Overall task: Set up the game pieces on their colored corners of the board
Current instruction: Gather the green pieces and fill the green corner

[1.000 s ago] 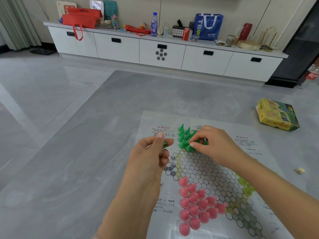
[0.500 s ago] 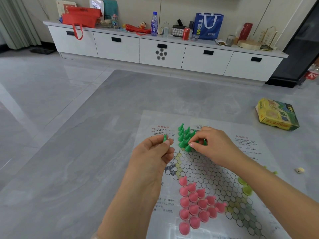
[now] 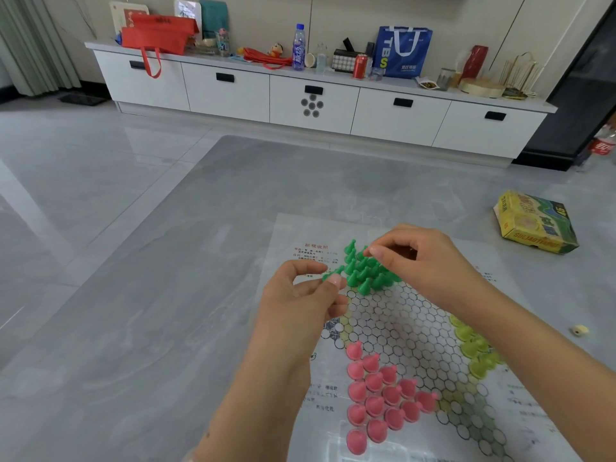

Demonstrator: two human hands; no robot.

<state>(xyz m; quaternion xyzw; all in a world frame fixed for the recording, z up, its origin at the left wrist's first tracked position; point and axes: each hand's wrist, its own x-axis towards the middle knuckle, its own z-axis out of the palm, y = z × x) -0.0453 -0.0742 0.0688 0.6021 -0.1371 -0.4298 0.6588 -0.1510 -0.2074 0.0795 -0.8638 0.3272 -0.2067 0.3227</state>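
My left hand (image 3: 301,295) pinches one green piece (image 3: 333,274) just beside the packed green cluster (image 3: 365,270) on the board (image 3: 410,315); my right hand (image 3: 421,258), fingertips pinched, hovers over it. Risk: either hand brushing the cluster topples neighbouring pieces

Two bare forearms reach forward from the bottom of the frame. The left hand (image 3: 301,305) is raised with its back toward the camera, thumb and curled fingers pinching a small piece at the fingertips (image 3: 334,280). The right hand (image 3: 420,261), farther forward, is turned palm down, wrist bent, its fingers curled inward and thumb and forefinger drawn together at the tips.
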